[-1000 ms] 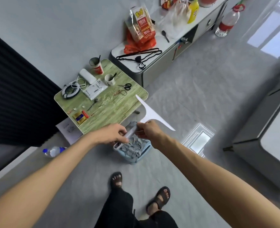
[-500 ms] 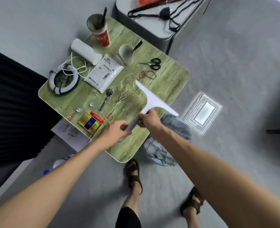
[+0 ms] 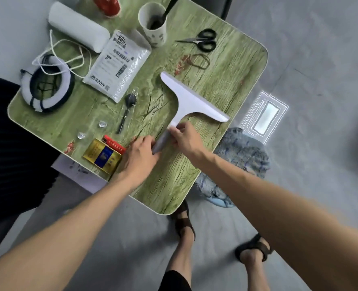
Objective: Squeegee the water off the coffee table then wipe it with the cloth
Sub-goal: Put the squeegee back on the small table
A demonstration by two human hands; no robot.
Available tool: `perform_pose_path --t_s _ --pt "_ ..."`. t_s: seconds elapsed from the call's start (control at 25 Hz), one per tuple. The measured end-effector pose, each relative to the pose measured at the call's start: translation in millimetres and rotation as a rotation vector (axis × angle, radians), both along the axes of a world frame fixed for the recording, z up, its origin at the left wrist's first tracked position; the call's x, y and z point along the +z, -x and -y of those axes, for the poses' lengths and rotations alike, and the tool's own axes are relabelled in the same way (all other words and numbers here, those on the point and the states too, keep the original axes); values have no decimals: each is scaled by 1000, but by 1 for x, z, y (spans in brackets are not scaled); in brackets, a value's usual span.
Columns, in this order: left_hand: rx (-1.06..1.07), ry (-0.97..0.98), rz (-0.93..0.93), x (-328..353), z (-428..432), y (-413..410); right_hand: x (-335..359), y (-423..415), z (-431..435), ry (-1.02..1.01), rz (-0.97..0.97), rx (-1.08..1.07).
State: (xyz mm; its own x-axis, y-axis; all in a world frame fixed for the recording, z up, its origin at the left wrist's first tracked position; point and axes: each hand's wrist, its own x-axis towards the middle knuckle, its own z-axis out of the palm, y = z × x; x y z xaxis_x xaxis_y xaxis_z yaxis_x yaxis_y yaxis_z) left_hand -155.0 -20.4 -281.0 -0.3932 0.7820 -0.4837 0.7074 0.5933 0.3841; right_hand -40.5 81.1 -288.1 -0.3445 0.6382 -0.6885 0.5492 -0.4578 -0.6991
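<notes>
A white squeegee (image 3: 191,99) lies over the green wood-grain coffee table (image 3: 232,76), its wide blade pointing away from me across the table's right half. My right hand (image 3: 186,138) grips the upper part of its grey handle. My left hand (image 3: 140,155) holds the handle's lower end. A grey-blue cloth (image 3: 243,156) sits in a basket on the floor, just past the table's right edge.
On the table lie black scissors (image 3: 203,42), rubber bands (image 3: 201,60), a white parcel bag (image 3: 117,66), a paper cup (image 3: 154,24), a white roll (image 3: 78,30), a corded ring (image 3: 46,89), a wrapped spoon (image 3: 127,108) and a gold box with a red lighter (image 3: 102,155). My sandalled feet stand below the table.
I stepped up to the table and the view dropped closer. Both hands carried the squeegee from above the basket out over the table's right half.
</notes>
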Motion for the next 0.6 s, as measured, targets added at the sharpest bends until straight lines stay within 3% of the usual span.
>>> perform_pose_path --t_s 0.16,0.24,0.32,0.4,0.6 --pt "-21 -274 71 39 -14 -64 13 -88 11 -13 25 -159" --pt "-158 -183 230 37 -17 -111 2 -147 17 1 167 -193" --pt "-248 70 362 8 -19 -162 -19 -207 20 67 276 -251" --pt "-206 221 305 -36 -22 -198 -42 -258 20 87 350 -264" --pt "9 277 -48 -133 -39 -211 -96 -325 24 -2 318 -211"
